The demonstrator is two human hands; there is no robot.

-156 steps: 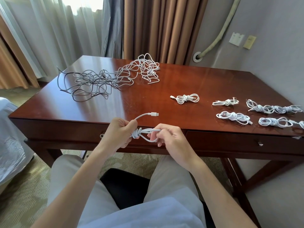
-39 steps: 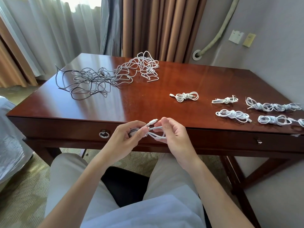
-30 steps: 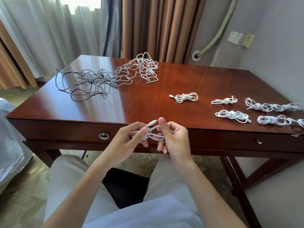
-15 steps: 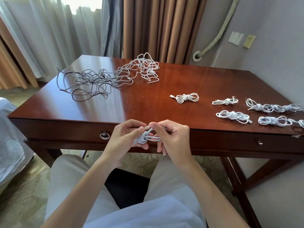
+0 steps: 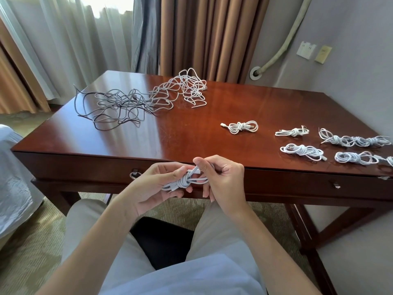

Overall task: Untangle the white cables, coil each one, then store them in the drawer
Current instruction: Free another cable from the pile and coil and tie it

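Note:
I hold a small coiled white cable in front of the desk's front edge. My left hand grips the coil's left end, and my right hand pinches its wrapped tail and plug near the top. A tangle of white cables lies at the back middle of the desk, joined to a grey tangle on its left. Several coiled white cables lie on the right side, among them one near the middle and one further right. The drawer under the desktop is closed.
The dark wooden desk stands against a grey wall, with curtains behind it. A ring pull and a small knob sit on the front panel. A bed with white sheet is at the left. My legs and a black seat are below.
The loose plug end that stuck up over the desk has been wound round the coil's middle and tucked in. Both hands have closed in on the now compact bundle.

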